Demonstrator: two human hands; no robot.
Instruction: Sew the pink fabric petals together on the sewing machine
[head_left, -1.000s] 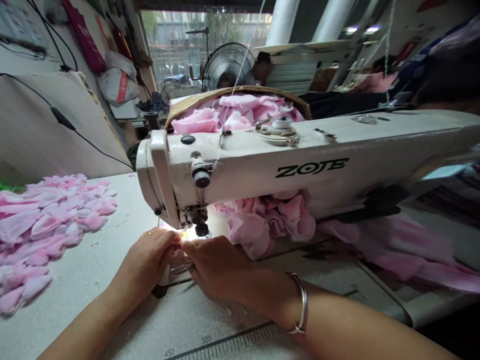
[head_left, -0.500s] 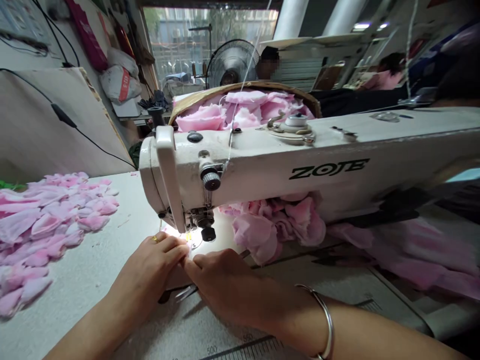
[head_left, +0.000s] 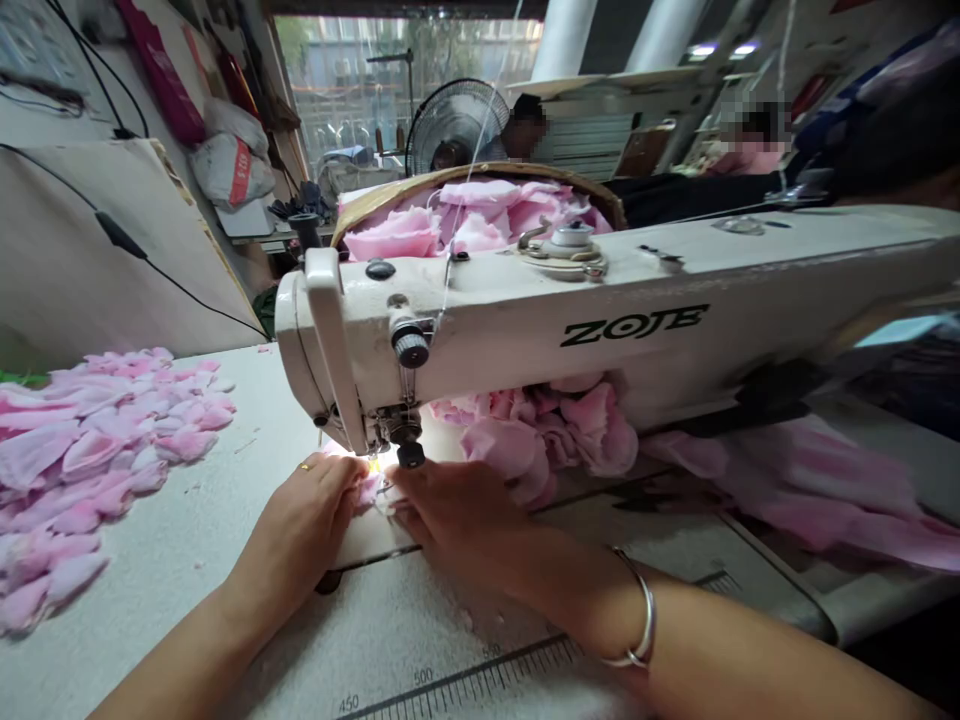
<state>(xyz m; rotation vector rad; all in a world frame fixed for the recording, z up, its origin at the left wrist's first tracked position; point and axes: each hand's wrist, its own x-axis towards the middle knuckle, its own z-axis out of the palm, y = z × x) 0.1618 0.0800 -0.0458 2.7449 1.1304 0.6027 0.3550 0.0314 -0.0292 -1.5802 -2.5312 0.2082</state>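
Observation:
The white sewing machine (head_left: 487, 330) stands before me, its lamp lighting the needle area. A small pink fabric piece (head_left: 367, 490) lies by the presser foot. My left hand (head_left: 307, 515) is closed on its left side, with fingertips close to the foot. Across from it, just right of the needle, my right hand (head_left: 457, 515) has its fingers drawn together; what they hold, if anything, is hidden. A bracelet (head_left: 643, 615) circles the right wrist. Bunched pink fabric (head_left: 555, 440) sits under the machine arm behind my right hand.
Many pink petal-like pieces (head_left: 112, 430) cover the table's left side. More pink fabric fills a container (head_left: 360, 215) behind the machine and trails off at right (head_left: 810, 490). A printed ruler (head_left: 465, 680) runs along the front. Beyond are a fan (head_left: 457, 120) and people.
My right hand has moved up and closer to the needle. The metal blades seen beneath it earlier no longer show. More of the pink piece shows between my hands.

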